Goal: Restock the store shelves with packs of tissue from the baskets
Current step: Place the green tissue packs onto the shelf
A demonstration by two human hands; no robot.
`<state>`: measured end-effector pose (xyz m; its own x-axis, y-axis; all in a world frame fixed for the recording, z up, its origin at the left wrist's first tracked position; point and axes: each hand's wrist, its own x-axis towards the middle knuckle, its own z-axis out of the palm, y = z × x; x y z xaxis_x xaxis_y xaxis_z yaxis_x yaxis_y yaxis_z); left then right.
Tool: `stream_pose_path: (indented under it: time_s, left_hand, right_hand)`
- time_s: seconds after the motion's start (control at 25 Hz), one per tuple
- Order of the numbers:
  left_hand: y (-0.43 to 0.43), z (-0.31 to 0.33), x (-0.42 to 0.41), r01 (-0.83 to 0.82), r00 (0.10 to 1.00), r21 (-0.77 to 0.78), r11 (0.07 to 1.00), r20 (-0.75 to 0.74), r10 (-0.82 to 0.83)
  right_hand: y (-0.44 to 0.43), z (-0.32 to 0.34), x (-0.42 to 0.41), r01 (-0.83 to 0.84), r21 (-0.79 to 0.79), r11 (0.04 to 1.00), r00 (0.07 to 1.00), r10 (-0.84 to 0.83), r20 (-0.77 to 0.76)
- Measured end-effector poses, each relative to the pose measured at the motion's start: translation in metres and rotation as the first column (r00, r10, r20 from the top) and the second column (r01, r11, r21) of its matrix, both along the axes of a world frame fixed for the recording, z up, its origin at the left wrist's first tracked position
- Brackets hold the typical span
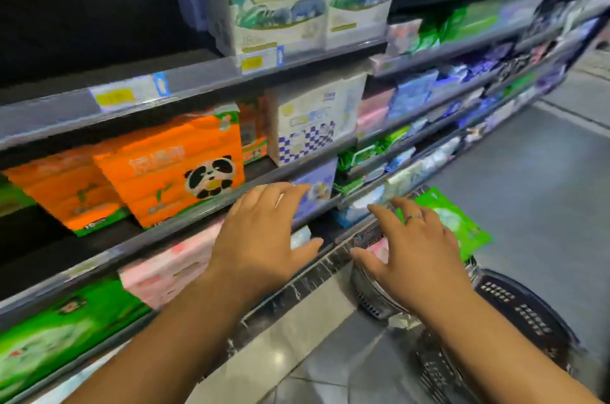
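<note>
My left hand [260,238] hovers palm down in front of the lower shelf edge, fingers spread, holding nothing. My right hand [416,245] is also open with fingers apart, above a dark basket [525,311] on the floor. A green tissue pack [458,225] lies just beyond my right hand, over the basket. A pink pack [379,246] shows under my right thumb. On the shelves sit orange panda tissue packs [178,169], a pink pack [165,268] and a green pack [59,331] on the lower shelf. The picture is blurred.
Shelves [198,80] run from left to far right, stacked with white, blue and purple tissue packs [307,126]. A grey tiled floor [528,156] opens to the right. A marbled plinth [297,291] lines the shelf base beside the basket.
</note>
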<state>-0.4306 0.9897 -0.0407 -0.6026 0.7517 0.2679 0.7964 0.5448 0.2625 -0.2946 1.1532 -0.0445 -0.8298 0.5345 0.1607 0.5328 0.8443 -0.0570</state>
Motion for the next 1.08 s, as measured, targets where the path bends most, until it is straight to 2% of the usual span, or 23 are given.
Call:
stream_pose_path:
  time_s: [0.08, 0.32, 0.64, 0.76, 0.92, 1.08]
  left_hand:
    - [0.043, -0.011, 0.014, 0.062, 0.997, -0.013, 0.998, 0.042, -0.062]
    - [0.156, -0.047, 0.02, 0.237, 0.97, -0.015, 0.971, 0.067, -0.235]
    - [0.33, -0.108, -0.044, 0.467, 0.875, -0.158, 0.87, 0.225, -0.429]
    - [0.397, -0.13, -0.071, 0.528, 0.832, -0.152, 0.835, 0.292, -0.473]
    - [0.469, -0.172, -0.087, 0.567, 0.809, -0.148, 0.81, 0.287, -0.514]
    - [0.526, -0.233, -0.089, 0.557, 0.788, -0.168, 0.813, 0.414, -0.455]
  right_hand:
    - [0.034, -0.013, 0.023, 0.076, -0.049, 0.996, 0.995, -0.073, 0.069]
    - [0.119, -0.047, 0.052, 0.268, -0.136, 0.954, 0.963, -0.259, 0.078]
    - [0.23, -0.114, 0.016, 0.51, -0.18, 0.841, 0.859, -0.487, 0.157]
    - [0.274, -0.139, -0.01, 0.591, -0.182, 0.786, 0.805, -0.559, 0.199]
    - [0.327, -0.174, -0.028, 0.643, -0.236, 0.729, 0.765, -0.6, 0.234]
    - [0.394, -0.224, -0.029, 0.665, -0.263, 0.698, 0.745, -0.601, 0.289]
